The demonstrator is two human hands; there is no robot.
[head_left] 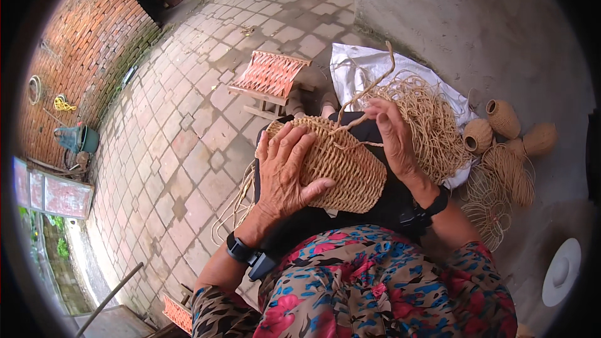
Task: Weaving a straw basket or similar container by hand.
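Note:
A tan basket (347,178), woven from twisted straw, lies tilted across my lap. My left hand (285,166) spans its left side, fingers spread over the weave and thumb pressed on the near face, holding it steady. Beside its far right edge, my right hand (393,134) is raised with bent fingers. A thin straw cord runs from the weave into that hand, where its end is hidden. Another, thicker straw cord (365,91) rises from the rim just left of my right fingertips and bends upward to a loose end.
Loose straw cord (426,125) is heaped on a white sheet (350,59) to the right. Beyond it are small woven vases (503,119) and a coil of cord (510,172). A low stool (269,75) with a woven orange seat stands ahead on the paving. A grey wall (469,19) rises at the right.

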